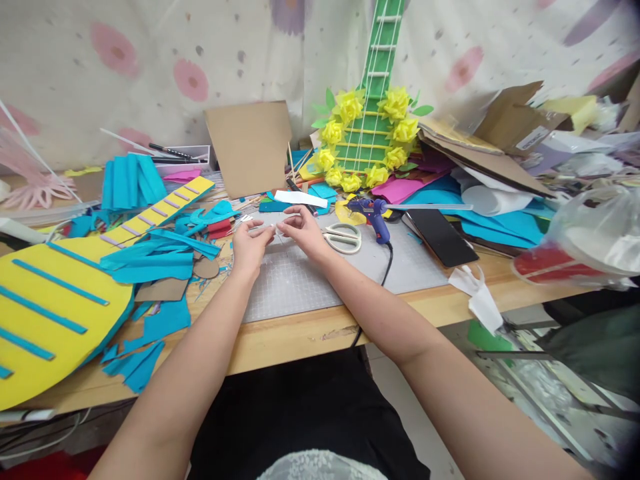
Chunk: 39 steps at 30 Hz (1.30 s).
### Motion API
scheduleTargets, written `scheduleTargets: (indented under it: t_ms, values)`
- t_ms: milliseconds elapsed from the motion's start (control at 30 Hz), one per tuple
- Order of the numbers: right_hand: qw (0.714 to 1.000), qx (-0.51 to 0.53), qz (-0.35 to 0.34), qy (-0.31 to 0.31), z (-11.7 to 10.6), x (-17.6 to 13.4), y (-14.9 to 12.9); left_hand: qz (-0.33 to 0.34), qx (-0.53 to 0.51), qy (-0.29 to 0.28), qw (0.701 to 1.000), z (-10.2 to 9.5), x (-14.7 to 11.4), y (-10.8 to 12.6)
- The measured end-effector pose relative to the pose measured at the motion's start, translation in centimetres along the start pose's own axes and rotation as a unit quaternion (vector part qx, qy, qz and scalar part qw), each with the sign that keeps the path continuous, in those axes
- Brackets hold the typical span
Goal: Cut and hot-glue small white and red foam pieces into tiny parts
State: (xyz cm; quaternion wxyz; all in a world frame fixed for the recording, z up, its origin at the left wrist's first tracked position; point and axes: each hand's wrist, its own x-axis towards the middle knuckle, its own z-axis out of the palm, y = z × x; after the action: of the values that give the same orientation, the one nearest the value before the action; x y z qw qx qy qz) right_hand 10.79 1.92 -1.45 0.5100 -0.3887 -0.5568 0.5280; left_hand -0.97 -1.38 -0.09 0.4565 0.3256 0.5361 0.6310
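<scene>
Fingertips nearly meet over a grey gridded cutting mat [295, 293] as a person's bare left hand [250, 245] and right hand [306, 233] close in on a small pale piece [275, 229], too tiny in this view to identify. The fingers of both hands are bent toward it in what looks like a two-handed pinch, though whether either one truly grips it cannot be told. The piece sits between the fingertips, just above the mat near its far part. The step in hand appears to be fine fingertip handling, and the move from here seems to call for a light, steady pinch, with the right wrist kept off the cream-handled scissors [343, 239] lying just beside it. A dark blue glue gun [376, 219] lies farther to the right, its black cord trailing over the near edge of the pale wooden table [300, 343]; its hot end, if heated, would be one to avoid. A white flat strip [300, 199] rests beyond the hands. At left lies a yellow rounded, guitar-like board with blue strips [55, 280], beside crumpled bright blue scraps [155, 261]; at the back stands a green guitar-like piece ringed with yellow flowers [367, 137].
</scene>
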Motion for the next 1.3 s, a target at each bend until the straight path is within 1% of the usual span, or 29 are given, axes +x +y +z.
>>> scheduleTargets:
  t_ms: [167,333,567,767,933,1033,1100,1200,1300]
  values:
    - [0.998,-0.034,-0.018,0.05,0.0,0.0,0.2,0.004,0.028,-0.006,1.0,0.1,-0.1,0.0]
    - [0.996,-0.064,-0.046,0.048,0.2,-0.2,0.3,0.012,0.027,0.002,1.0,0.1,0.0,0.0]
    - [0.998,-0.049,-0.027,0.042,0.3,-0.3,0.1,0.028,0.016,-0.006,0.999,0.0,0.2,-0.2]
    - [1.0,-0.004,0.0,0.01,0.3,-0.5,-0.5,0.029,-0.002,-0.006,1.0,-0.1,0.5,-0.7]
    - [1.0,0.022,-0.007,-0.008,0.2,-0.5,-0.7,0.019,-0.023,-0.005,1.0,-0.1,0.6,-0.6]
    - [0.999,0.027,-0.005,-0.036,0.3,-0.5,-0.5,0.028,-0.033,0.0,0.999,-0.1,0.5,-0.4]
    - [0.998,0.031,0.007,-0.053,0.3,-0.4,-0.3,0.025,-0.052,-0.007,0.998,0.0,0.5,-0.2]
    - [0.997,0.036,0.026,-0.057,0.4,-0.3,0.3,0.01,-0.077,-0.022,0.997,0.0,0.5,-0.1]
    - [0.996,0.051,0.033,-0.062,0.4,-0.1,0.6,0.0,-0.084,-0.025,0.996,0.1,0.5,-0.2]
